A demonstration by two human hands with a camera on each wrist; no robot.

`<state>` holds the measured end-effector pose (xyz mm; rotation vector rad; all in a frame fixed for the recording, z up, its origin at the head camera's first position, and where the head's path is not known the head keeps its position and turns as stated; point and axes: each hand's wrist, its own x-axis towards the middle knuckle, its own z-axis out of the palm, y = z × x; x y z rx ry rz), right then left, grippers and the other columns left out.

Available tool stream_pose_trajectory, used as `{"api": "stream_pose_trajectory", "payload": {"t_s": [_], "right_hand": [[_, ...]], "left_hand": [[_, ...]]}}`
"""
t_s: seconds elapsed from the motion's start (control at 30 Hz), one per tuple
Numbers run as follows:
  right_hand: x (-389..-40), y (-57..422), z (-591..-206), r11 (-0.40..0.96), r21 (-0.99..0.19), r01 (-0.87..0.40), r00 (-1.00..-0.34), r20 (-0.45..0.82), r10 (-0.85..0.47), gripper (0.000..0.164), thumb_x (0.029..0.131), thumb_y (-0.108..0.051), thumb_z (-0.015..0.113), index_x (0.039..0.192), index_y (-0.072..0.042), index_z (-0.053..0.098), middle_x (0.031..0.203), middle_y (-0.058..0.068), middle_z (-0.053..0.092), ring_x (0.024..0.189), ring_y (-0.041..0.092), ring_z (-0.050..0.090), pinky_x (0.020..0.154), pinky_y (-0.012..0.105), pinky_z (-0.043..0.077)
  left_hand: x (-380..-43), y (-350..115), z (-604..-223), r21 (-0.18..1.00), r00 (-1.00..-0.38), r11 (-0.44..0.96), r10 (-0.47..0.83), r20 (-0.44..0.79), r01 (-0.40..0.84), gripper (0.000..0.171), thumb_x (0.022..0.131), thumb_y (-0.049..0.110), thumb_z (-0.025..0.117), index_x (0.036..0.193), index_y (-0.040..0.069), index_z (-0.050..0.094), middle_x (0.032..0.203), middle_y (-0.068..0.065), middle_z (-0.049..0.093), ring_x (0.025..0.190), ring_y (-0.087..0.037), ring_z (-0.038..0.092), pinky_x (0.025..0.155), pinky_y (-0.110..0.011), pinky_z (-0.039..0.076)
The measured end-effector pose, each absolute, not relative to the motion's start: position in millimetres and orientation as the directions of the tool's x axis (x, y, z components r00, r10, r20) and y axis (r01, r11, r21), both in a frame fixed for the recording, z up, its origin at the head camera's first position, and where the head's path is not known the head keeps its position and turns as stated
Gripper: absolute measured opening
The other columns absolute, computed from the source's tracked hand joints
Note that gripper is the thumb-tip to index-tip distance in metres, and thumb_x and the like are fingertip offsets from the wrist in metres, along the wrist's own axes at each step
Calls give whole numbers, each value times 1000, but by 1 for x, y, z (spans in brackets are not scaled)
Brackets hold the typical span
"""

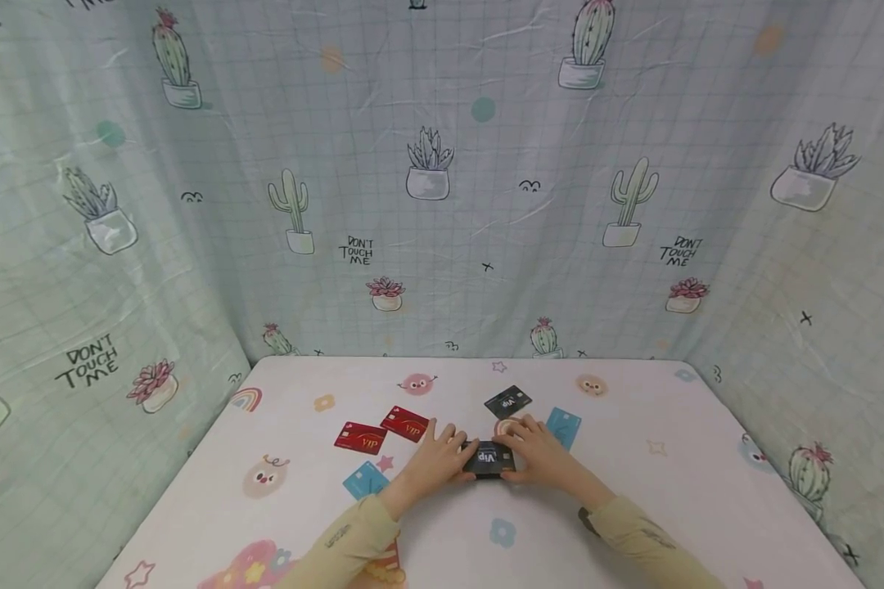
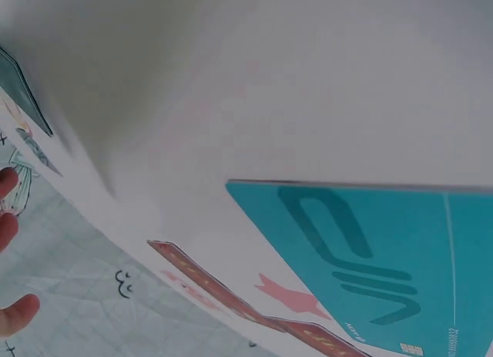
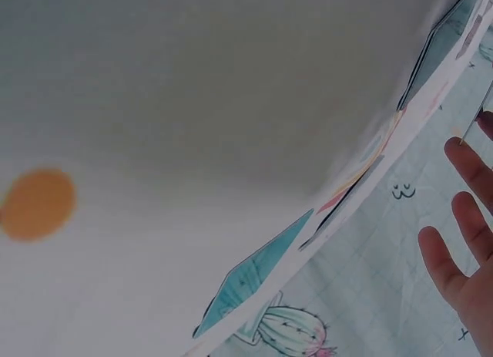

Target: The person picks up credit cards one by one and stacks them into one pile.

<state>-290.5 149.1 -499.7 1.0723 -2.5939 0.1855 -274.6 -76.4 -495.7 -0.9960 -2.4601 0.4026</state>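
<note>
A black "Vip" card (image 1: 489, 456) lies between my two hands in the head view, its lettering upside down. My left hand (image 1: 435, 455) grips its left end, thumb at the near corner and fingertips on the far edge. At the right end my right hand (image 1: 541, 451) holds it in the same way. A dark edge shows just below its near side. In the right wrist view, a thin card edge (image 3: 475, 116) meets the fingertips (image 3: 461, 153). Left fingertips (image 2: 19, 314) show at the margin of the left wrist view.
Two red VIP cards (image 1: 361, 438) lie left of my hands. A blue card (image 1: 365, 479) sits by the left wrist, another blue card (image 1: 564, 425) beyond the right hand. Further back is a black card (image 1: 508, 402). A dark item (image 1: 586, 520) is partly hidden under the right sleeve.
</note>
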Motion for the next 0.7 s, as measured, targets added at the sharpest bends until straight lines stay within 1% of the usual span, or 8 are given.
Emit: {"api": "stream_pose_trajectory", "payload": {"t_s": [0.17,0.33,0.5,0.7], "right_hand": [[-289,153,-498,723,-12,-691,-693,297,-657,54,70,-47,67,116,-21,57,101,-5,53,90,14,37,76,37,42],[-287,158,-499,717,-24,-697,-684,321,-655,54,70,-46,68,116,-21,58,102,-5,53,89,14,36,74,34,39],[-286,162,-502,714,-15,-700,-675,342,-654,54,68,-46,70,114,-21,59,100,-5,54,86,13,36,72,34,39],[-283,163,-501,715,-32,-699,-681,337,-650,54,69,-47,69,114,-19,58,100,-5,54,87,14,38,74,36,40]], "left_hand": [[-271,-75,-496,-389,-642,697,712,283,602,53,80,56,52,121,24,54,105,3,59,101,-16,50,94,-50,39],[-270,-74,-498,-392,-626,687,723,292,611,51,81,56,52,120,24,55,104,3,60,100,-17,50,93,-50,40],[-268,-72,-498,-396,-609,679,732,305,618,50,82,55,50,120,23,56,104,4,60,99,-17,51,91,-51,41],[-266,-71,-497,-372,-622,684,728,289,627,49,82,54,52,120,23,55,106,4,60,101,-17,50,92,-52,40]]}}
